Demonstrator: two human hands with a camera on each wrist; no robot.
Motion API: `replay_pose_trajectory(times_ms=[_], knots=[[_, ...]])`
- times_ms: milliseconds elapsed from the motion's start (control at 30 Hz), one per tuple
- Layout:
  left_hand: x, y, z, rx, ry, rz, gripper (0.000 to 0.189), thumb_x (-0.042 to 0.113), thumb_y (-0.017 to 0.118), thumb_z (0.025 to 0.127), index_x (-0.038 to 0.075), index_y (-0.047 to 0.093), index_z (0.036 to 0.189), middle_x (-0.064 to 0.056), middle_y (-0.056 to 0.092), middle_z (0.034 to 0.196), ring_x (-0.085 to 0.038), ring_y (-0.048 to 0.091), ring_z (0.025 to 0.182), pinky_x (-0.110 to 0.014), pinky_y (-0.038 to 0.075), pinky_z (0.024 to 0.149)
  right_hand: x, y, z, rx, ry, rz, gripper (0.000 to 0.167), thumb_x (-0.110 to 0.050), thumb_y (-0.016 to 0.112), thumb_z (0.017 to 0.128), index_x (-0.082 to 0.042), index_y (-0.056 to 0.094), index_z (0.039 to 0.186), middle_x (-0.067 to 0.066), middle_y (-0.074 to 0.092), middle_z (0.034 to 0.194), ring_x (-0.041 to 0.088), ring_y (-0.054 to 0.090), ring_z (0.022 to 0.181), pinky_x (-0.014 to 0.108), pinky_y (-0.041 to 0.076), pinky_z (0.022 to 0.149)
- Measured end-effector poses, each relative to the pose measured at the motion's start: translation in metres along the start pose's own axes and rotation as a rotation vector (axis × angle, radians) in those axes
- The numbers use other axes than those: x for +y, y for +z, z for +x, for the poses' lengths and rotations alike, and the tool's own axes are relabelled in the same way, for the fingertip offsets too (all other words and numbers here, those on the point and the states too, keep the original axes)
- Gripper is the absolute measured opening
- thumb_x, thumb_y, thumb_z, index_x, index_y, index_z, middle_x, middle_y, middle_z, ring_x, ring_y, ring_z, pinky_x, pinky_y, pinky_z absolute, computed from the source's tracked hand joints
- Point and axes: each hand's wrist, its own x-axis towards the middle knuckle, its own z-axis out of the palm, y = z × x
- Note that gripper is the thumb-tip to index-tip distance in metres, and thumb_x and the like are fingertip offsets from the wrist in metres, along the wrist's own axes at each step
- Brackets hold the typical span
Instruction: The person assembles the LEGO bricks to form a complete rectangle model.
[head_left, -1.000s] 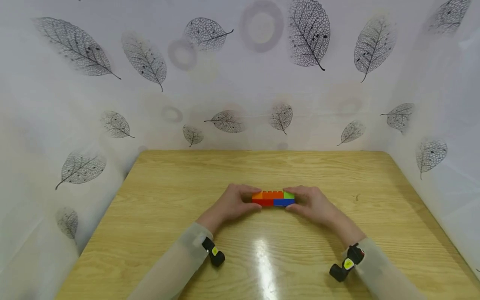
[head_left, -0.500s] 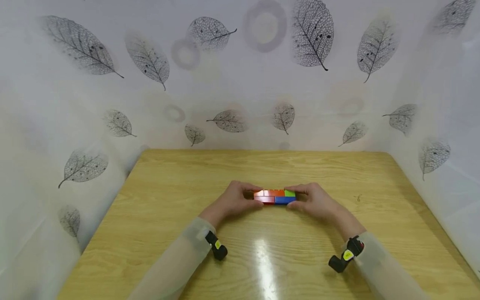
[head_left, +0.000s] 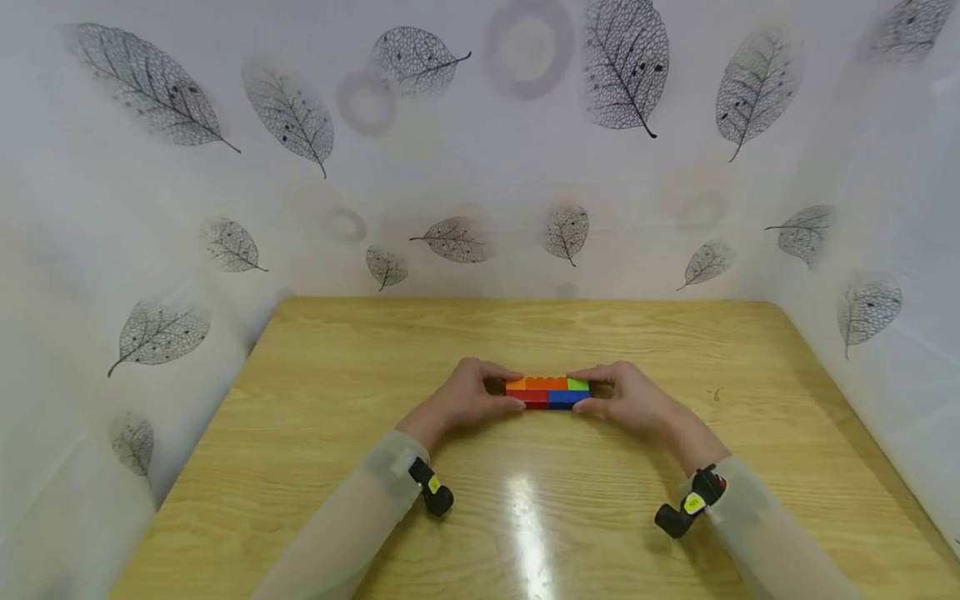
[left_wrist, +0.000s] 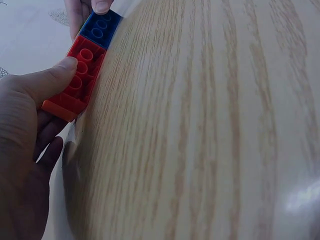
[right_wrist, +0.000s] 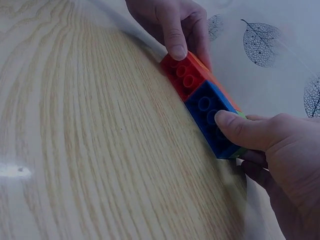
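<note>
A short bar of toy building bricks is held between both hands above the table. In the head view its lower row is a red brick (head_left: 536,401) beside a blue brick (head_left: 560,401). Above them run an orange brick (head_left: 547,384), a lighter orange piece at the left end and a green brick (head_left: 577,385) at the right. My left hand (head_left: 471,398) pinches the left end between thumb and fingers, while my right hand (head_left: 630,400) pinches the right end. In both wrist views, the thumbs press the hollow, tubed undersides of the red (left_wrist: 84,75) and blue (right_wrist: 206,107) bricks.
The wooden table (head_left: 360,350) spreads around the hands, with a glossy light reflection near its front. A pale curtain (head_left: 480,167) printed with leaves stands behind and along both sides. A small dark mark (head_left: 717,394) lies right of the hands. Each wrist wears a black camera.
Both hands keep their pinch on the bricks and have shifted only slightly. A shine that lay on the red and orange bricks half a second ago is gone now.
</note>
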Motion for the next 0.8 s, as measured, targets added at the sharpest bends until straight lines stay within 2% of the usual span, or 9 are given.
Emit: replay_pose_trajectory(times_ms=[133, 467, 800], knots=[[0.001, 0.0008, 0.0013, 0.004, 0.022, 0.007, 0.048, 0.039, 0.091, 0.086, 0.023, 0.079, 0.129, 0.003, 0.073, 0.129, -0.015, 0.062, 0.121, -0.038, 0.047, 0.108, 0.0006, -0.0016, -0.0011, -0.008, 0.006, 0.001, 0.051, -0.03, 0.084, 0.095, -0.018, 0.069, 0.143, 0.013, 0.064, 0.144, 0.037, 0.05, 0.142, 0.059, 0.037, 0.117], [-0.0013, 0.0028, 0.0012, -0.008, 0.019, 0.003, 0.048, 0.042, 0.091, 0.085, 0.025, 0.079, 0.128, 0.004, 0.073, 0.128, -0.014, 0.063, 0.118, -0.039, 0.048, 0.107, 0.0027, -0.0008, -0.0036, -0.018, 0.042, 0.019, 0.052, -0.031, 0.085, 0.093, -0.018, 0.07, 0.141, 0.014, 0.064, 0.144, 0.037, 0.053, 0.139, 0.059, 0.038, 0.116], [-0.0003, 0.0038, -0.0013, 0.0, 0.004, -0.009, 0.048, 0.042, 0.091, 0.085, 0.025, 0.079, 0.129, 0.003, 0.073, 0.129, -0.016, 0.062, 0.123, -0.04, 0.046, 0.111, 0.0039, -0.0001, -0.0028, -0.022, 0.019, 0.024, 0.052, -0.029, 0.085, 0.094, -0.017, 0.07, 0.141, 0.013, 0.064, 0.143, 0.035, 0.054, 0.138, 0.057, 0.039, 0.116]])
